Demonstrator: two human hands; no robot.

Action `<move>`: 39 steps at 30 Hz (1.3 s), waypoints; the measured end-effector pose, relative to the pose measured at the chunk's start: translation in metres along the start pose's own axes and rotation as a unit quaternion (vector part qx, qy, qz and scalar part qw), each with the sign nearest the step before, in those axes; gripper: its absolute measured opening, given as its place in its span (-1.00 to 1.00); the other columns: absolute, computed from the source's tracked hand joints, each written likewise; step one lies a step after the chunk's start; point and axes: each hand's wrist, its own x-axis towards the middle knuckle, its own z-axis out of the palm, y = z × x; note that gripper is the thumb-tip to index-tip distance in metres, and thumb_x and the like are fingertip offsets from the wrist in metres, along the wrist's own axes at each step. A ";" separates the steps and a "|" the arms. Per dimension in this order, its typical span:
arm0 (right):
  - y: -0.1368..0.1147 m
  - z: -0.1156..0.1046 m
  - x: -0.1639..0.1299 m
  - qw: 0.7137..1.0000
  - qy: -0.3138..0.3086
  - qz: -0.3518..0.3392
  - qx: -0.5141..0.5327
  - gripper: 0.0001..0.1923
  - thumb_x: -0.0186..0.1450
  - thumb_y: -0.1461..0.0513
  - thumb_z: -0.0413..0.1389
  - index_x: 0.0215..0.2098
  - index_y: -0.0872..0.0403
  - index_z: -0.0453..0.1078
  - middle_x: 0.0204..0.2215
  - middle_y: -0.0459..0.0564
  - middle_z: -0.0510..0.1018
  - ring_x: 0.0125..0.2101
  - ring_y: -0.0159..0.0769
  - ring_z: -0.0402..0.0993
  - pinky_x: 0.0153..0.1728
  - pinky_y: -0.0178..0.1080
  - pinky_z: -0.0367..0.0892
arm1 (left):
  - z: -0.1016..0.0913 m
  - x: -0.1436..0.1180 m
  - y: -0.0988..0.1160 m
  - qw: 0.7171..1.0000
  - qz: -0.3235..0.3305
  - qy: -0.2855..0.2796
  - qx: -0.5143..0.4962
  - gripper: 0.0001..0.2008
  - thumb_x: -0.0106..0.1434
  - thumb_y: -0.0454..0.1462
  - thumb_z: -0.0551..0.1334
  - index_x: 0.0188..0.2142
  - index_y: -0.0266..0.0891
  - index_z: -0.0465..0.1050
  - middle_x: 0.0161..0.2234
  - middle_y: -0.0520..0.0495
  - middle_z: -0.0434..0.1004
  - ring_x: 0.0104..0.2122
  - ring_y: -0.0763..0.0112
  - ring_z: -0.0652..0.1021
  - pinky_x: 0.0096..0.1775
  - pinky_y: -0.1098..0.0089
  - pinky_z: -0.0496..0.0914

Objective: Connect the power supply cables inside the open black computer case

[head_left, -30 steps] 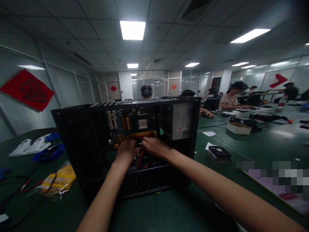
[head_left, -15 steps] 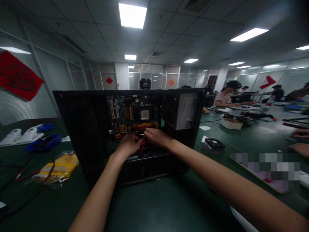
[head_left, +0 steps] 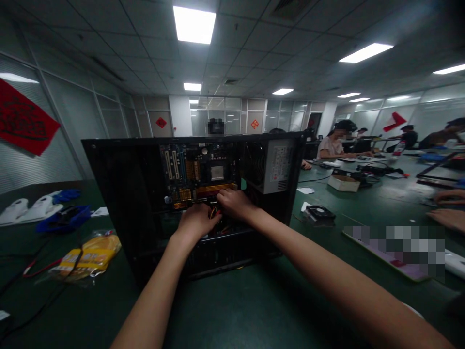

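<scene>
An open black computer case [head_left: 119, 194] stands on the green table, its inside facing me. A motherboard [head_left: 198, 169] with white and blue slots fills the back, and a grey power supply [head_left: 278, 167] sits at the upper right. Both my hands reach inside below the board. My left hand [head_left: 196, 220] is curled over a bundle of red and yellow cables [head_left: 214, 212]. My right hand [head_left: 234, 202] pinches at the same spot near the board's lower edge. What the fingers grip is hidden.
A yellow plastic packet [head_left: 89, 254] and red wire lie to the left, with blue and white items [head_left: 47, 208] behind. A loose fan [head_left: 319, 213] and a white box [head_left: 343, 183] lie to the right. Other people sit at the far right; someone's hands [head_left: 446, 206] rest there.
The view has shifted slightly left and down. My left hand has slid a little right and lower over the cables; my right hand stays at the board's lower edge.
</scene>
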 end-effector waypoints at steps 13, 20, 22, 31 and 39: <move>0.003 -0.006 -0.022 0.989 0.024 -0.005 0.143 -0.87 0.27 0.26 0.06 -0.28 0.13 0.43 -0.26 0.07 0.59 -0.23 -0.22 0.51 -0.34 -0.29 0.18 | -0.004 -0.003 0.006 0.995 0.047 -0.008 0.090 -0.59 0.33 -0.09 0.03 -0.36 -0.27 0.55 -0.35 -0.28 0.62 -0.31 0.09 0.61 -0.33 0.29 0.38; 0.006 -0.012 -0.027 0.983 0.010 -0.070 0.171 -0.77 0.32 0.21 0.04 -0.34 0.12 0.51 -0.41 0.07 0.62 -0.41 -0.23 0.52 -0.46 -0.29 0.08 | -0.005 -0.004 0.010 0.990 0.057 0.002 0.128 -0.62 0.32 -0.14 0.02 -0.35 -0.26 0.56 -0.34 -0.28 0.62 -0.32 0.07 0.62 -0.32 0.26 0.41; 0.006 -0.012 -0.029 0.981 0.020 -0.074 0.180 -0.71 0.35 0.18 0.01 -0.36 0.12 0.53 -0.45 0.07 0.62 -0.45 -0.25 0.50 -0.49 -0.29 0.04 | -0.005 -0.003 0.010 0.989 0.060 0.001 0.136 -0.64 0.31 -0.15 0.03 -0.32 -0.26 0.56 -0.33 -0.28 0.62 -0.31 0.05 0.62 -0.30 0.24 0.42; 0.010 -0.014 -0.031 0.971 0.013 -0.067 0.231 -0.66 0.41 0.15 -0.03 -0.26 0.11 0.57 -0.38 0.07 0.63 -0.39 -0.27 0.52 -0.47 -0.32 0.08 | -0.004 0.001 0.012 0.987 0.058 -0.025 0.147 -0.67 0.31 -0.15 0.07 -0.27 -0.24 0.58 -0.31 -0.26 0.63 -0.26 0.07 0.63 -0.29 0.28 0.40; 0.013 -0.010 -0.031 0.967 -0.017 -0.046 0.248 -0.54 0.43 0.05 -0.08 -0.22 0.14 0.58 -0.29 0.15 0.64 -0.30 -0.15 0.57 -0.42 -0.29 0.16 | -0.010 0.001 0.016 0.986 0.045 -0.044 0.152 -0.66 0.32 -0.16 0.07 -0.29 -0.26 0.58 -0.34 -0.24 0.64 -0.28 0.14 0.63 -0.31 0.33 0.34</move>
